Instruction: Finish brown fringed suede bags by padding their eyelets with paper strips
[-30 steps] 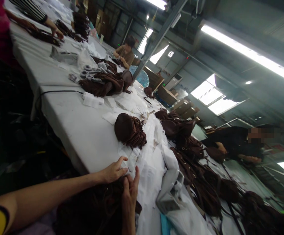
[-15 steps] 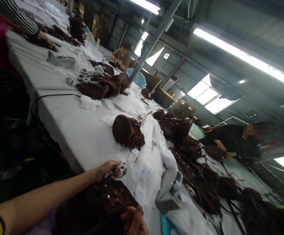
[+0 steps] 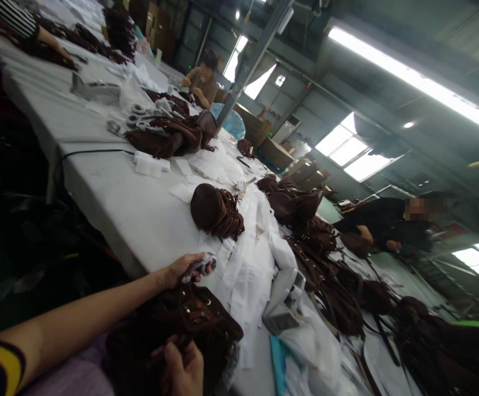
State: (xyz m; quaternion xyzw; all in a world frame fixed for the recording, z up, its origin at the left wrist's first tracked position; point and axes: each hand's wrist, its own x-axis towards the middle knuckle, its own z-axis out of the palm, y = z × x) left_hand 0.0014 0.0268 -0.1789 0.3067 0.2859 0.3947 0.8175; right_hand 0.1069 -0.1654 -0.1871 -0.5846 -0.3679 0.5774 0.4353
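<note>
At the near edge of the white-covered table [image 3: 107, 190], a dark-brown bag [image 3: 216, 330] with gold-toned eyelets sits low in front of the person, its upper edge beside the white sheets [image 3: 245, 275]. Left hand [image 3: 187, 269]: fingers wrapped around a small grey-and-silver object [image 3: 209, 264], held just above the bag; type of object unclear from this view. Right hand [image 3: 183, 366]: at the bag's near side, fingers curled, thumb near the index finger; cannot tell whether anything is pinched, area dark and blurred. Beyond the left hand, a bundle of brown leather-look pieces [image 3: 206, 209] lies on the table. Right of the sheets: grey-silver wrapping [image 3: 282, 302] and more brown bags [image 3: 325, 280].
</note>
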